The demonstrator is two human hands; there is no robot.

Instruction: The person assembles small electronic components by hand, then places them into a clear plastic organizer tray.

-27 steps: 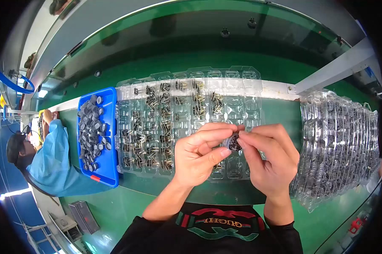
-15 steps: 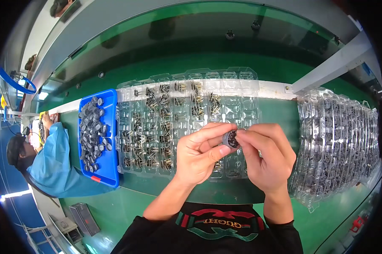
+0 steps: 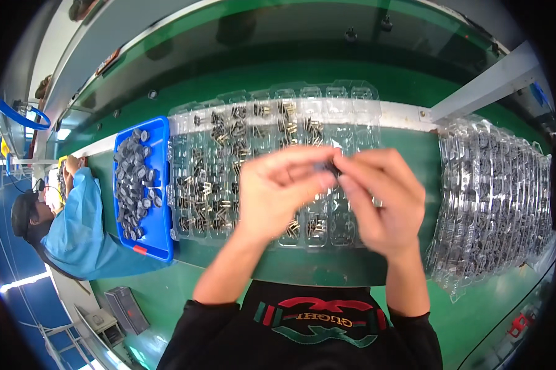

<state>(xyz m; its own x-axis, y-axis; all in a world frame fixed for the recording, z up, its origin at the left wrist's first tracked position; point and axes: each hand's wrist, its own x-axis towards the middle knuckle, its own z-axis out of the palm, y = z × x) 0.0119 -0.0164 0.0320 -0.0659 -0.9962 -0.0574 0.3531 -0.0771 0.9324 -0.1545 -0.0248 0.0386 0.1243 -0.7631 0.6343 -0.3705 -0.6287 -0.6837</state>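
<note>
Over the right half of a clear moulded tray (image 3: 359, 92), my two hands meet. My left hand (image 3: 265, 194) pinches a small round dark grey plastic cap (image 3: 332, 166) between thumb and fingers. My right hand (image 3: 386, 200) has its thumb and fingertips closed at the same cap, from the other side. Motion blur and fingers hide most of the cap and whatever lies inside it. Small plug inserts with brass pins (image 3: 201, 191) fill many of the tray's pockets. Left of it, a blue plastic tray (image 3: 159, 233) holds a pile of grey round caps (image 3: 132, 179).
A tall stack of filled clear trays (image 3: 494, 203) stands at the right. Behind it rises a slanting white post (image 3: 487, 86). A green belt (image 3: 278, 68) runs along the far side, with small parts on it. A person in blue (image 3: 74, 222) works at the far left.
Both hands, still together at the cap, have moved up in the picture, away from my body. The view has shifted slightly. The cap now looks blurred and more covered by fingers.
</note>
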